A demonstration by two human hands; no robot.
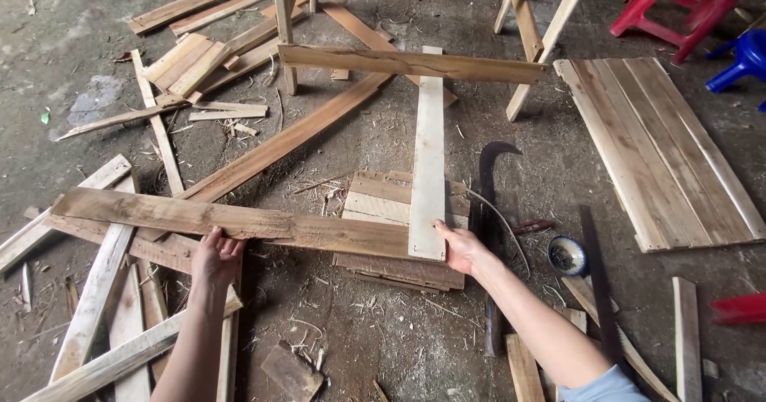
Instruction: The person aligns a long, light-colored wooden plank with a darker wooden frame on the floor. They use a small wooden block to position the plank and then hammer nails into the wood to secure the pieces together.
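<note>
A long brown plank [239, 220] lies crosswise in front of me, raised a little off the floor. My left hand [215, 257] grips its near edge around the middle. My right hand [461, 248] holds its right end, where a pale upright plank [428, 154] overlaps it at a right angle. That pale plank runs away from me to another brown crosswise plank [411, 63] at the far end. Under the near joint lies a small stack of short boards [383, 202].
Loose planks and offcuts [104, 290] litter the dirty floor at left. A panel of joined boards [662, 146] lies at right. A curved dark blade [488, 202], a small bowl [567, 255], wooden trestle legs [527, 27], a red stool [686, 3] and a blue stool [742, 59] stand nearby.
</note>
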